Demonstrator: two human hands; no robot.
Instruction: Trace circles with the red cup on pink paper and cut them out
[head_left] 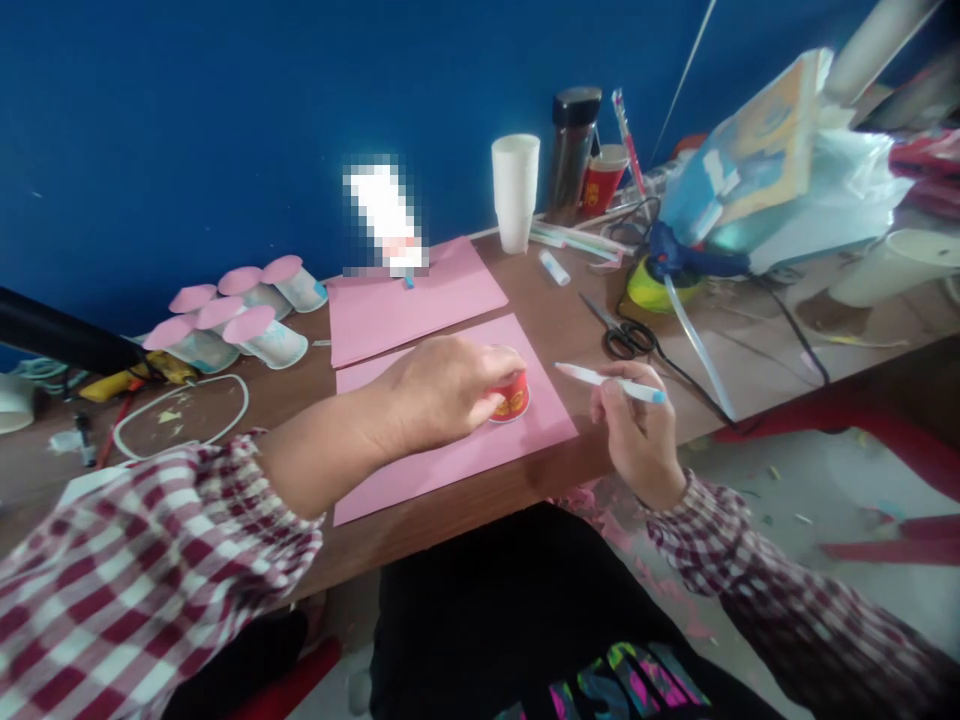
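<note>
My left hand (457, 385) is closed around a red paper cup (514, 398) with gold print. The cup appears to stand mouth-down near the right side of a pink paper sheet (420, 470). To the right, just off the sheet, my right hand (637, 425) grips a white marker pen (585, 374) with a pale blue end, its tip pointing left towards the cup. Behind the front sheet lies another pink sheet (427, 300). Black-handled scissors (628, 338) rest beyond the pen.
Several paper cups (271, 340) with pink paper tops lie tipped at the back left. A stack of white cups (516, 190), a dark bottle (574, 150) and a glue stick (553, 267) are at the back. A glue gun (697, 258) and cable are right; paper scraps litter the floor.
</note>
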